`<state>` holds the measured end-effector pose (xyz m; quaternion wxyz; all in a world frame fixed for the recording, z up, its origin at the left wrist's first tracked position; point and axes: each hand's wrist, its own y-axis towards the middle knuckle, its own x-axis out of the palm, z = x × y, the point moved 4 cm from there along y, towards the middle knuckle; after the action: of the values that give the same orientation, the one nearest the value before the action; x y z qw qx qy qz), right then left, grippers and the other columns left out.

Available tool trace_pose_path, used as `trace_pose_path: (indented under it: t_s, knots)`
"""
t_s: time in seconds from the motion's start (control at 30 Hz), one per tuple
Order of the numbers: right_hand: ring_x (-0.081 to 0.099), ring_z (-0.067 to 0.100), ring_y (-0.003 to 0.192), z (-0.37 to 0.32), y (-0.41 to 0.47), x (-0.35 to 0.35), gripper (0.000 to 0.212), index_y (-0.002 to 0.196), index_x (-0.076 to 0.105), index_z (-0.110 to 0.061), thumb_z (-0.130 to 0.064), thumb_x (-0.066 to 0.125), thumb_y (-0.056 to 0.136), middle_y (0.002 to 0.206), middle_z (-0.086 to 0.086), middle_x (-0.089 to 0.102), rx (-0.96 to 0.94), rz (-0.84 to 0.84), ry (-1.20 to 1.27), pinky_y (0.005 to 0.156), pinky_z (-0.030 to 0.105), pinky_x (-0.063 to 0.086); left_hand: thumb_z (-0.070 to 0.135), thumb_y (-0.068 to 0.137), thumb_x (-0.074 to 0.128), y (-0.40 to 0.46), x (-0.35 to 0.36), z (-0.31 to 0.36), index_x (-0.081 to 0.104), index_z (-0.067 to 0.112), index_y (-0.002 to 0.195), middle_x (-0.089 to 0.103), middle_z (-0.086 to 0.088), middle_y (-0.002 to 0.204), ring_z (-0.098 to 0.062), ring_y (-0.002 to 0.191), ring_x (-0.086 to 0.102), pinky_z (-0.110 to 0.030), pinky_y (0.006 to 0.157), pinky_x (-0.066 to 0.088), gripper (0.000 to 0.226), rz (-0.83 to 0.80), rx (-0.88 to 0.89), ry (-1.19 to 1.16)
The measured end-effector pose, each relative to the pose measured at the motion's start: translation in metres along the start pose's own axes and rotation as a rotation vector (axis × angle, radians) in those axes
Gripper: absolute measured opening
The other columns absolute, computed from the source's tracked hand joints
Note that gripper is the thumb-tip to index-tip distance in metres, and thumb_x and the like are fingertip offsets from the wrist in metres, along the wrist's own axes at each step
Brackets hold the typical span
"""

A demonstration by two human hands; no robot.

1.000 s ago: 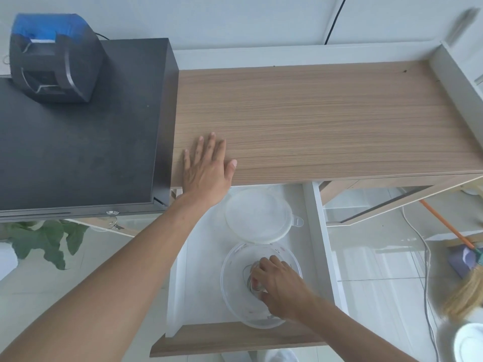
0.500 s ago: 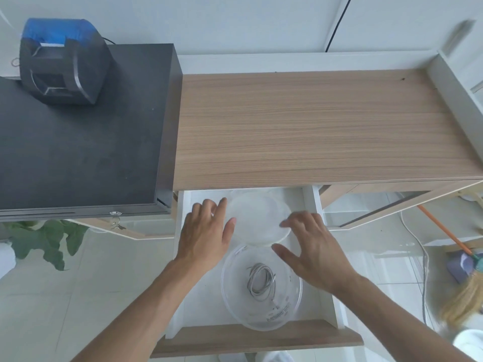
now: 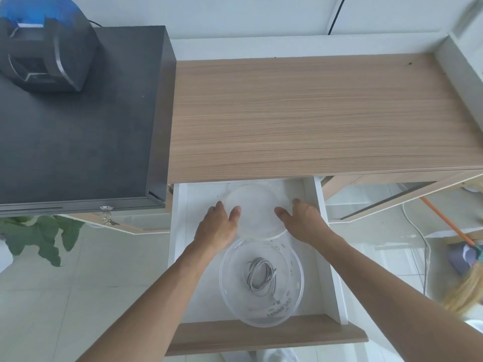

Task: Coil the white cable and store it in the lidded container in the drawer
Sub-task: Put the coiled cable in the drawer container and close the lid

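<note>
The coiled white cable lies inside a clear round container at the front of the open white drawer. Behind the container sits its translucent round lid. My left hand grips the lid's left edge and my right hand grips its right edge, thumbs on top. The lid's near edge looks slightly raised over the container's far rim.
A wooden desk top overhangs the drawer's back. A black box with a dark device stands at left. A green plant is below it. A broom and a white cord lie on the tiled floor at right.
My right hand left the cable in the container and went to the lid. My left hand came off the desk top. Both now hold the lid's edges.
</note>
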<state>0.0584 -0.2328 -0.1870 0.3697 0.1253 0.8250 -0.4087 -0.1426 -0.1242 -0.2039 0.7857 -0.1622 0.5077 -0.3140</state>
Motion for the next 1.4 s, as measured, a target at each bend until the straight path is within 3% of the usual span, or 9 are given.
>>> trace_pose_path:
  t_s: [0.1, 0.17, 0.33, 0.6, 0.73, 0.83, 1.07, 1.27, 1.4]
  knots:
    - [0.051, 0.031, 0.076, 0.004, 0.0, -0.003, 0.048, 0.074, 0.04, -0.012, -0.048, 0.056, 0.102, 0.07, 0.003, 0.048, 0.009, 0.035, 0.065, 0.053, 0.034, 0.032, 0.053, 0.109, 0.042, -0.003, -0.004, 0.0, 0.056, 0.003, 0.113, 0.066, -0.017, 0.111, -0.043, 0.114, 0.062, -0.049, 0.092, 0.051, 0.053, 0.055, 0.055, -0.016]
    - [0.051, 0.03, 0.079, 0.006, -0.006, -0.006, 0.042, 0.084, 0.05, -0.011, -0.048, 0.058, 0.1, 0.078, 0.002, 0.052, 0.005, 0.041, 0.11, 0.057, 0.034, 0.035, 0.051, 0.11, 0.042, -0.012, -0.009, 0.002, 0.051, 0.007, 0.102, 0.063, -0.009, 0.091, -0.043, 0.104, 0.065, -0.045, 0.081, 0.049, 0.046, 0.085, 0.074, -0.037]
    - [0.058, 0.025, 0.104, 0.008, -0.038, -0.012, 0.047, 0.129, 0.061, -0.012, -0.048, 0.06, 0.1, 0.115, 0.003, 0.063, -0.034, 0.052, 0.195, 0.08, 0.03, 0.038, 0.05, 0.112, 0.036, -0.046, -0.025, 0.007, 0.052, 0.006, 0.134, 0.073, -0.013, 0.104, -0.04, 0.104, 0.067, -0.042, 0.079, 0.048, 0.052, 0.183, 0.125, 0.071]
    - [0.064, 0.021, 0.102, 0.023, -0.085, 0.009, 0.038, 0.127, 0.063, -0.022, -0.047, 0.063, 0.098, 0.115, -0.006, 0.066, -0.016, -0.012, 0.251, 0.082, 0.034, 0.047, 0.054, 0.111, 0.027, -0.111, -0.013, -0.005, 0.05, 0.012, 0.13, 0.06, 0.001, 0.086, -0.021, 0.07, 0.052, -0.028, 0.058, 0.037, 0.052, 0.154, 0.035, 0.275]
    - [0.06, 0.019, 0.104, 0.023, -0.085, 0.014, 0.038, 0.131, 0.063, -0.023, -0.04, 0.065, 0.098, 0.12, -0.005, 0.066, -0.014, -0.008, 0.293, 0.082, 0.029, 0.04, 0.053, 0.112, 0.032, -0.118, -0.008, -0.009, 0.051, 0.008, 0.135, 0.071, -0.004, 0.095, -0.023, 0.073, 0.059, -0.023, 0.062, 0.038, 0.054, 0.092, -0.01, 0.172]
    - [0.061, 0.021, 0.111, 0.016, -0.076, 0.009, 0.04, 0.132, 0.061, -0.022, -0.039, 0.066, 0.097, 0.116, -0.007, 0.064, -0.035, 0.021, 0.288, 0.084, 0.028, 0.04, 0.049, 0.111, 0.039, -0.11, -0.013, -0.01, 0.057, 0.003, 0.127, 0.059, 0.005, 0.072, -0.01, 0.059, 0.056, -0.017, 0.049, 0.031, 0.052, 0.118, -0.03, 0.049]
    - [0.064, 0.012, 0.115, -0.006, -0.057, -0.004, 0.033, 0.127, 0.066, -0.027, -0.033, 0.07, 0.095, 0.117, -0.014, 0.072, -0.113, 0.052, 0.446, 0.092, 0.031, 0.05, 0.04, 0.11, 0.052, -0.085, -0.036, -0.016, 0.071, 0.004, 0.12, 0.081, -0.012, 0.1, -0.034, 0.096, 0.074, -0.034, 0.076, 0.052, 0.042, 0.281, -0.011, -0.242]
    - [0.064, -0.015, 0.107, 0.007, -0.062, -0.002, 0.031, 0.116, 0.071, -0.037, -0.018, 0.077, 0.092, 0.109, -0.027, 0.076, -0.149, 0.075, 0.661, 0.089, 0.014, 0.048, 0.037, 0.106, 0.064, -0.082, -0.031, -0.039, 0.081, 0.011, 0.089, 0.073, -0.005, 0.067, -0.027, 0.065, 0.074, -0.037, 0.075, 0.061, 0.035, 0.286, -0.005, -0.418]
    - [0.061, -0.02, 0.107, 0.021, -0.06, 0.005, 0.042, 0.124, 0.072, -0.036, -0.02, 0.083, 0.087, 0.113, -0.022, 0.076, -0.101, 0.074, 0.751, 0.086, 0.009, 0.046, 0.039, 0.101, 0.071, -0.076, -0.023, -0.05, 0.068, 0.014, 0.067, 0.062, 0.006, 0.067, -0.017, 0.059, 0.06, -0.044, 0.076, 0.063, 0.042, 0.25, -0.012, -0.45]
